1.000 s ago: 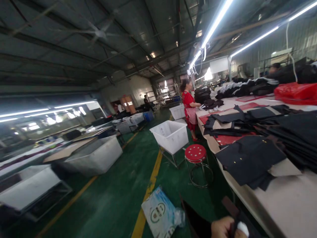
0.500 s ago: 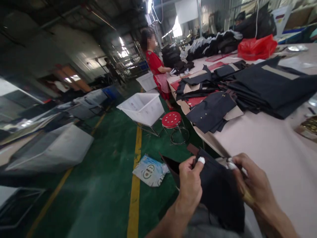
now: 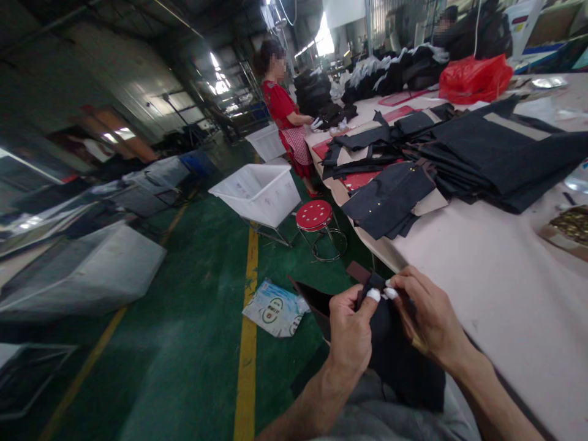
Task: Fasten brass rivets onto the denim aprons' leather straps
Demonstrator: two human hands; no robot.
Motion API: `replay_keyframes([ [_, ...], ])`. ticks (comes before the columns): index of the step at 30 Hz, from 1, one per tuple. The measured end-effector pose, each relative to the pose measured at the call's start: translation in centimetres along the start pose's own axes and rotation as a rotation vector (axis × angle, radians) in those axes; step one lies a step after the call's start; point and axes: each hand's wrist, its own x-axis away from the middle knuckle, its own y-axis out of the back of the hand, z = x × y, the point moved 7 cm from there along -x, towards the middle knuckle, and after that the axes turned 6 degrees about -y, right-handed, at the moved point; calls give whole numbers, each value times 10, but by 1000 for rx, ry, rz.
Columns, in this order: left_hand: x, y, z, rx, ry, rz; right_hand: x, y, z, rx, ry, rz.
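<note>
Two bare hands work a dark fabric piece (image 3: 408, 373) at the near edge of a pale-covered table (image 3: 487, 269), the cloth hanging over the wearer's lap with a brown strip (image 3: 358, 272) at its top. The left hand (image 3: 349, 334) pinches the upper edge between thumb and curled fingers, the thumb capped in white. The right hand (image 3: 432, 315) brings its white-covered tips together on the same edge, just beside the left thumb; exactly what lies between them is too small to tell. The edge could slip or pucker, since only fingertips hold it while the loose cloth pulls down; the covered tips may also dull the grip. If both hands let go, the piece could slide towards the green floor (image 3: 184, 343). At the table's right side, a shallow box (image 3: 563, 241) holds many small brass-coloured pieces, and a sweeping sleeve or cloth could spill them. Farther back on the table sits a red plastic bag (image 3: 475, 79), its contents hidden. On the floor lies a printed white and blue bag (image 3: 273, 309), contents also hidden. Beyond it, beside a red stool (image 3: 313, 214), a white bin (image 3: 271, 205) stands on a metal frame, and a greyish bin (image 3: 114, 269) is at left; nothing can be made out inside either.
</note>
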Motion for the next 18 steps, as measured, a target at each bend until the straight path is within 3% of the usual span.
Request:
replay_keyframes([
  [13,-4,-1,-15,-195,-100,145,-8,5,8,-175,4,7],
  [18,-4,-2,-15,-223,-123,155,-6,9,7,-205,-35,-59],
])
